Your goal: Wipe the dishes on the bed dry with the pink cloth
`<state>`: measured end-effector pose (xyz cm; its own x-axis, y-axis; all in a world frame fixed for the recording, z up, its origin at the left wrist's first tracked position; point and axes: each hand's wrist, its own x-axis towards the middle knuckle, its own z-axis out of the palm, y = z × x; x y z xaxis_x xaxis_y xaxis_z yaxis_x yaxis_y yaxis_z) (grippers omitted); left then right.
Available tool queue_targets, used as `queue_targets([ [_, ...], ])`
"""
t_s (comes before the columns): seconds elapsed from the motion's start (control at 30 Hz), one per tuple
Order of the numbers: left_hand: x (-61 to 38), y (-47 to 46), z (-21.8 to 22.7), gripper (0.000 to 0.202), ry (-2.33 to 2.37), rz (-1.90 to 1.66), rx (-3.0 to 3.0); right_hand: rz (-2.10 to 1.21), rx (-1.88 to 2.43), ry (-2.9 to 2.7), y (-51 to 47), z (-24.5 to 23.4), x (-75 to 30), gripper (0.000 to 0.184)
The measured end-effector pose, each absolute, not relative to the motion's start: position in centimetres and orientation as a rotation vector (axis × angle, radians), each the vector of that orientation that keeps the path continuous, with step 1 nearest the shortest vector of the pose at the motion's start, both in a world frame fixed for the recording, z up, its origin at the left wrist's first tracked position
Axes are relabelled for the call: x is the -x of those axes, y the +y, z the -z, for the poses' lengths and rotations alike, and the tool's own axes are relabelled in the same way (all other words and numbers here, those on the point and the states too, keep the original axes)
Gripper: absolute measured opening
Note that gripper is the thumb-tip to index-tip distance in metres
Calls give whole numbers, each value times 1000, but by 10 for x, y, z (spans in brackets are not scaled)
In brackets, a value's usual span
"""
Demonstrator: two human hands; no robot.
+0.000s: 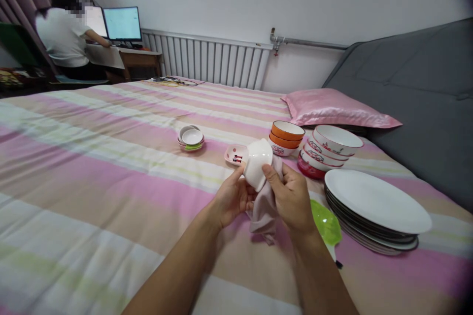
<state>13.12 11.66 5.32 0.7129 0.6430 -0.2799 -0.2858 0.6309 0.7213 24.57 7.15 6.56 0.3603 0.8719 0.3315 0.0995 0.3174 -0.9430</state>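
Above the striped bed, my left hand (232, 201) grips a small white bowl (257, 161) by its near left side. The bowl is tilted, its outer side toward me. My right hand (290, 197) is closed round the bowl's right side, with a greyish-pink cloth (265, 214) bunched between fingers and bowl and hanging below. Just behind the bowl lies a small pink dish (234, 153) with a printed figure, partly covered from view. Beyond my right hand stand stacked orange and white bowls (287, 131). A green leaf-shaped dish (325, 221) shows beside my right wrist.
Stacked plates (377, 202) and a stack of red-rimmed bowls (332, 145) stand at the right. Small dishes (191, 138) are piled left of centre. A pink pillow (336, 107) rests by the grey headboard (414, 78). A person (68, 34) sits at a desk, far left.
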Motion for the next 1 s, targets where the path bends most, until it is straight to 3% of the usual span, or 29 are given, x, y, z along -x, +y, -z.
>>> queue_targets([
  [0.17,-137,115,-44,78,931,-579,-1006,-791,1026,-768,79,-59,-246,31],
  [0.3,-135,117,-41,73,1144,-804,-1141,-899,944,-569,81,-62,-249,34],
  [0.4,-133,116,-46,62,1009,-1022,-1190,-908,905,-510,82,-64,-251,36],
  [0.63,-136,107,-53,85,716,-957,-1095,-914,928,-573,82,-59,-248,35],
  [1.0,-135,106,-55,63,448,-1012,-865,-786,941,-978,71,-69,-240,32],
])
